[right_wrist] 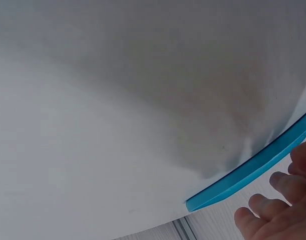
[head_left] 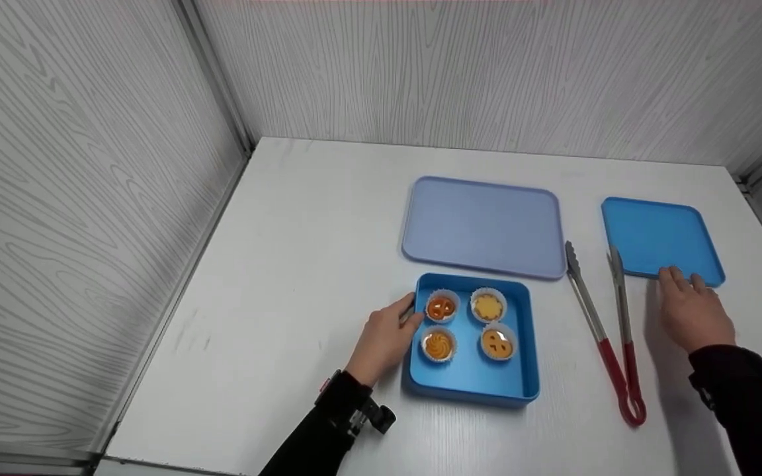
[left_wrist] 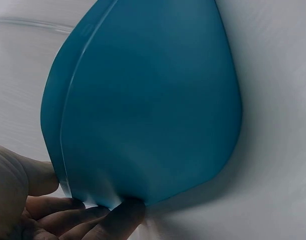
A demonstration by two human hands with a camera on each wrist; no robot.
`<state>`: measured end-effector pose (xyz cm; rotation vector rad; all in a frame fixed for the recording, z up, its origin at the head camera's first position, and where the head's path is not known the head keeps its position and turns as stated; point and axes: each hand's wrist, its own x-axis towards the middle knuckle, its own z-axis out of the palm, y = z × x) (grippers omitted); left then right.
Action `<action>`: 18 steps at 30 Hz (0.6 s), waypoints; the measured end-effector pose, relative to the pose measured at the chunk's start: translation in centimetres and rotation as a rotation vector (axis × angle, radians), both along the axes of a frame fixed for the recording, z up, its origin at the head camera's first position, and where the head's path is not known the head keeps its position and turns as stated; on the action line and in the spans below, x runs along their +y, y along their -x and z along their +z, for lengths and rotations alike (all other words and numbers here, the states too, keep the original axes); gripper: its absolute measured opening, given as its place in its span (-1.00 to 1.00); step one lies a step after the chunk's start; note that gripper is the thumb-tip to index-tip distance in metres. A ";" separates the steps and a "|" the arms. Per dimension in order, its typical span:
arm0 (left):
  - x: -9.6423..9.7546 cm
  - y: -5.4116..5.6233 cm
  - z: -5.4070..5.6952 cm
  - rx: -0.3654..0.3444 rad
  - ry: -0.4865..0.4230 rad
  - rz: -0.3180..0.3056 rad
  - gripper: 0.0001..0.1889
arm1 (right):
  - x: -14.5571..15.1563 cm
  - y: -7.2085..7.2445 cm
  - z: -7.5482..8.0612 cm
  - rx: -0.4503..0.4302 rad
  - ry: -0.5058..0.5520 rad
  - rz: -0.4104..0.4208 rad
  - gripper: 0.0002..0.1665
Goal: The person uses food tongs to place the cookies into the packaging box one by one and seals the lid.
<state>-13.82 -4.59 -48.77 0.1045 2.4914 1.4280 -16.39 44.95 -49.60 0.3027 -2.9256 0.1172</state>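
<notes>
A deep blue box (head_left: 470,377) stands in front of the lavender tray and holds several small tarts (head_left: 497,342) in white paper cups. My left hand (head_left: 383,342) grips the box's left wall, thumb at the rim and fingers against the outer side. Up close in the left wrist view, that box wall (left_wrist: 147,100) fills the middle. My right hand (head_left: 695,314) is over the near edge of a shallow blue tray (head_left: 662,235), fingers loosely bent. The right wrist view has its fingers beside the tray's edge (right_wrist: 243,172); contact is unclear.
Red-handled metal tongs (head_left: 622,370) lie spread between the box and my right hand, tips pointing away. Behind the box lies a flat lavender tray (head_left: 483,228). Wood-grain panels (head_left: 454,73) wall in the white table (head_left: 275,277) at the back and sides.
</notes>
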 end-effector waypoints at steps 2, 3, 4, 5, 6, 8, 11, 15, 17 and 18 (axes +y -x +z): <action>0.1 0.0 0.0 -0.003 -0.001 0.000 -0.45 | 0.3 0.1 0.3 -0.057 -0.002 -0.027 -0.39; 0.1 0.1 0.0 -0.001 -0.003 0.000 -0.45 | 0.5 0.1 0.4 -0.091 -0.008 -0.042 -0.39; 0.1 0.1 0.0 0.001 -0.003 -0.001 -0.45 | 0.7 0.1 0.4 -0.116 -0.013 -0.051 -0.38; 0.1 0.0 0.0 0.003 -0.004 -0.001 -0.45 | 0.8 0.1 0.3 -0.138 -0.017 -0.061 -0.38; 0.1 0.0 0.0 0.008 -0.003 -0.004 -0.46 | 0.9 0.0 0.3 -0.149 -0.022 -0.065 -0.39; 0.1 0.0 0.0 0.020 0.000 -0.008 -0.46 | 0.9 -0.1 0.1 -0.141 -0.035 -0.064 -0.41; 0.0 0.0 0.0 0.029 0.006 -0.009 -0.46 | 0.8 -0.1 0.0 -0.083 -0.051 -0.051 -0.46; 0.0 0.0 0.0 0.020 0.006 -0.004 -0.45 | 0.6 0.1 0.2 -0.016 -0.032 -0.069 -0.65; 0.1 0.0 0.0 0.016 0.002 -0.003 -0.44 | 0.6 0.1 0.3 0.017 -0.026 -0.083 -0.90; 0.1 0.0 0.0 0.015 0.002 -0.004 -0.44 | 0.6 0.1 0.3 0.031 -0.028 -0.087 -0.94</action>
